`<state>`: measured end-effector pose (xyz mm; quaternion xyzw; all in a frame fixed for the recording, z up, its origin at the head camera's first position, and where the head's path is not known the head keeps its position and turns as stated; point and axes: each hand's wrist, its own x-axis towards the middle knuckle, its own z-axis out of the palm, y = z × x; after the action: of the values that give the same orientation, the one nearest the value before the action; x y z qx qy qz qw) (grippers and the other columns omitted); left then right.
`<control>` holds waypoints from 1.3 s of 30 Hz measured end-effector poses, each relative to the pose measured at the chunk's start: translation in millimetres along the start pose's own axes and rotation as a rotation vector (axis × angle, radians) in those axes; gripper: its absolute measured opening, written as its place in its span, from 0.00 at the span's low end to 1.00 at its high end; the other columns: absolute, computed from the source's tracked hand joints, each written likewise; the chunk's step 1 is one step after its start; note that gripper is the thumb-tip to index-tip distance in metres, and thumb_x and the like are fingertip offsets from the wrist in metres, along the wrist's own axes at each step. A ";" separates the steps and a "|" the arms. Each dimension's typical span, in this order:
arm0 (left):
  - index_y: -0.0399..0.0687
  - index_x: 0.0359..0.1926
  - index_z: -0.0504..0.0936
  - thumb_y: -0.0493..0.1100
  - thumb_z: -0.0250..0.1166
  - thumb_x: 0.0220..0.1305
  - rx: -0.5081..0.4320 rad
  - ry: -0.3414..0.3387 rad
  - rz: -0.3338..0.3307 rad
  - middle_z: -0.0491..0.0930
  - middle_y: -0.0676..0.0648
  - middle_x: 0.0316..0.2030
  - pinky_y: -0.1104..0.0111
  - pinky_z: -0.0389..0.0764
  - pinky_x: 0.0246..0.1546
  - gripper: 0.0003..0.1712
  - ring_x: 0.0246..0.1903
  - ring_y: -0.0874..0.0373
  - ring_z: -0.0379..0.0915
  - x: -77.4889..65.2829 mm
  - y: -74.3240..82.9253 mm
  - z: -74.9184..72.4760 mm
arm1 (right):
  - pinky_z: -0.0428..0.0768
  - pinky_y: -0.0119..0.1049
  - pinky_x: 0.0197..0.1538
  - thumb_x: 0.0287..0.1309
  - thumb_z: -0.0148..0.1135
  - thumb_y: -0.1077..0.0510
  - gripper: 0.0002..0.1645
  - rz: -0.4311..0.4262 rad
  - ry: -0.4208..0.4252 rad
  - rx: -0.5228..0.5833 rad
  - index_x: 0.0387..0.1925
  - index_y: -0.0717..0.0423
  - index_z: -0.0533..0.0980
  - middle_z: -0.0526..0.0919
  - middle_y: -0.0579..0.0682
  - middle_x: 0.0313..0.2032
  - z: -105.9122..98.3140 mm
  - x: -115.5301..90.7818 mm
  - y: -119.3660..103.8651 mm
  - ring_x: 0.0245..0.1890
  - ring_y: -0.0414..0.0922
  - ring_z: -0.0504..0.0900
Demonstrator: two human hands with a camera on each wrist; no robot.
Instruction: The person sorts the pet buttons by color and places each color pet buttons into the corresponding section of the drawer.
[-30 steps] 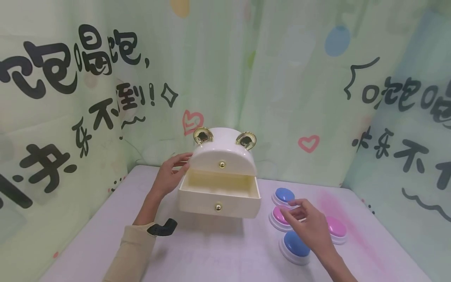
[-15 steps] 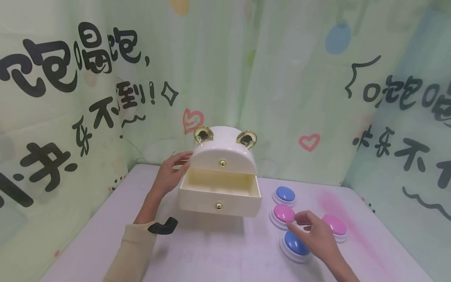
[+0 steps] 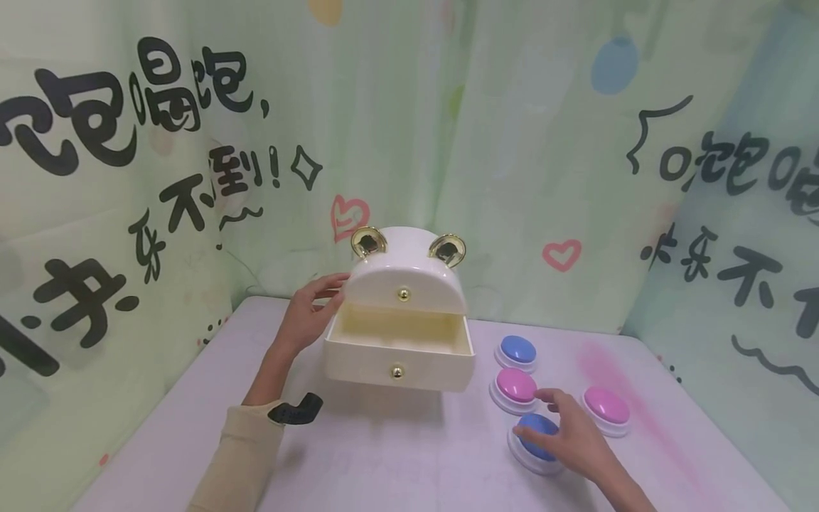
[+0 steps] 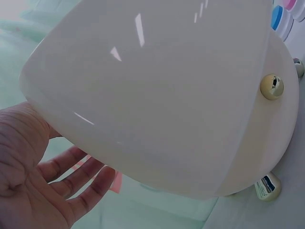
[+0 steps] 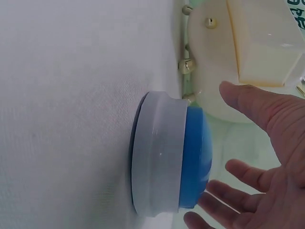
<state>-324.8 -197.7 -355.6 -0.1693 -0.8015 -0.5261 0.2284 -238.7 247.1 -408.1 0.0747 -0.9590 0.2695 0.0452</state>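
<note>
One blue button (image 5: 193, 155) lies just beneath the right hand (image 3: 571, 435).

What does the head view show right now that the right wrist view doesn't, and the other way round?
Only head: the left hand, the far blue button, the middle pink button and the right-hand pink button.
Only right wrist: gold balls beneath the white box.
Both: that box, the near blue button and the right hand.
</note>
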 end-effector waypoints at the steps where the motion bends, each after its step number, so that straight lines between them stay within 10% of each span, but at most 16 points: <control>1: 0.44 0.66 0.78 0.38 0.61 0.74 0.002 0.000 0.000 0.80 0.38 0.61 0.44 0.81 0.52 0.22 0.58 0.41 0.78 0.2 0.0 -0.2 | 0.78 0.61 0.57 0.48 0.80 0.40 0.52 0.006 -0.017 -0.009 0.65 0.67 0.70 0.77 0.68 0.61 0.5 0.3 0.4 0.59 0.66 0.76; 39: 0.45 0.66 0.78 0.38 0.61 0.74 0.005 -0.002 -0.013 0.80 0.38 0.60 0.44 0.81 0.52 0.22 0.58 0.42 0.78 -0.9 2.3 -0.3 | 0.74 0.64 0.62 0.49 0.80 0.44 0.44 -0.024 0.047 0.029 0.60 0.64 0.74 0.80 0.64 0.58 -1.3 -4.5 7.9 0.59 0.63 0.77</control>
<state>-322.8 -197.0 -354.3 -0.1637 -0.8042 -0.5254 0.2246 -235.5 255.0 -411.6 0.0805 -0.9527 0.2845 0.0697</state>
